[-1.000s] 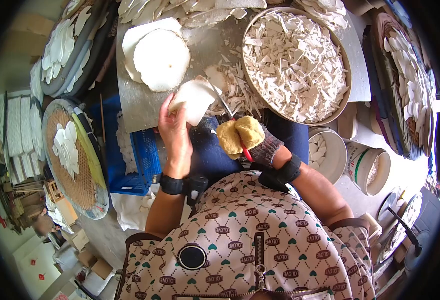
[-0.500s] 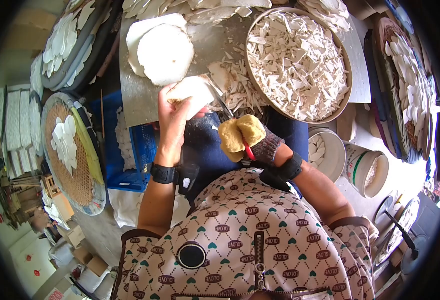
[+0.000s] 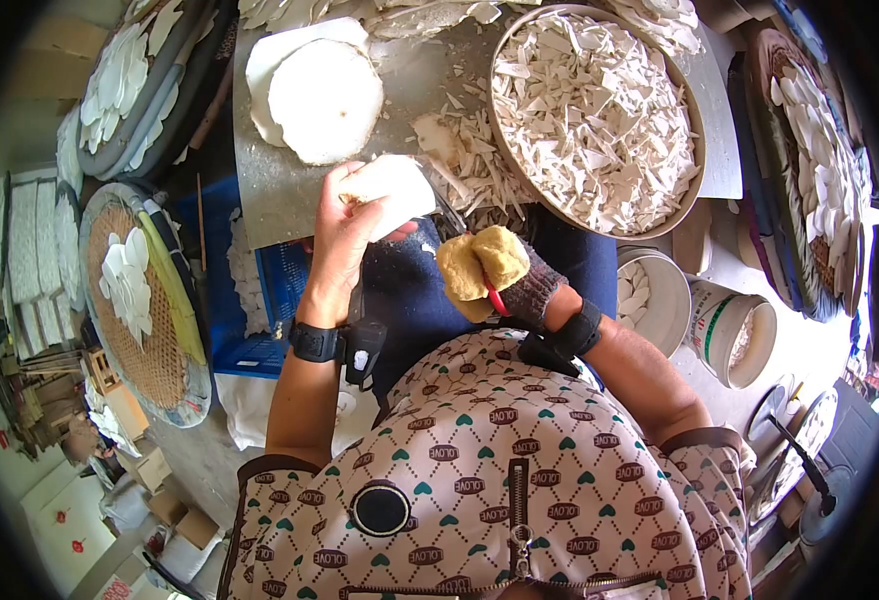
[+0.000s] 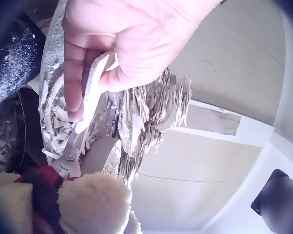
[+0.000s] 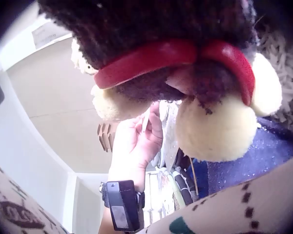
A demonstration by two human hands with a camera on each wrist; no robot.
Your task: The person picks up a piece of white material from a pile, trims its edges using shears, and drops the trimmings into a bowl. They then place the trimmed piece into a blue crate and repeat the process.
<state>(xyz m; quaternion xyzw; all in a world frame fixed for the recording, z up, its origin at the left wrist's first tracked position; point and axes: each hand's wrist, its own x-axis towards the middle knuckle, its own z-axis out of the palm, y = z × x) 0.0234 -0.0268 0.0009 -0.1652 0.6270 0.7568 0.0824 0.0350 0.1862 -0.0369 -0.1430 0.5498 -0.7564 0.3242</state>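
Observation:
My left hand [image 3: 338,245] pinches a flat white slice [image 3: 397,190] between thumb and fingers, above my lap at the table's near edge. In the left wrist view the slice [image 4: 91,92] is edge-on, its lower end at the blades of a pair of scissors [image 4: 70,156]. My right hand [image 3: 532,288], in a dark knitted glove with thick yellow padding [image 3: 500,258] on the fingers, grips the scissors by their red handles [image 3: 497,300]. Those red handles [image 5: 151,61] loop around the gloved fingers in the right wrist view. Padding hides part of the fingers.
On the metal table [image 3: 290,190] lie larger white slices [image 3: 325,100], loose scraps [image 3: 475,165] and a round tray [image 3: 701,150] heaped with cut pieces. Buckets [image 3: 655,300] stand at the right, a blue crate [image 3: 285,285] and a woven rack [image 3: 165,370] at the left.
My left hand has turned the slice and shifted slightly left. The brownish corner seen earlier at its upper edge no longer shows. My right hand with the scissors has stayed nearly in place.

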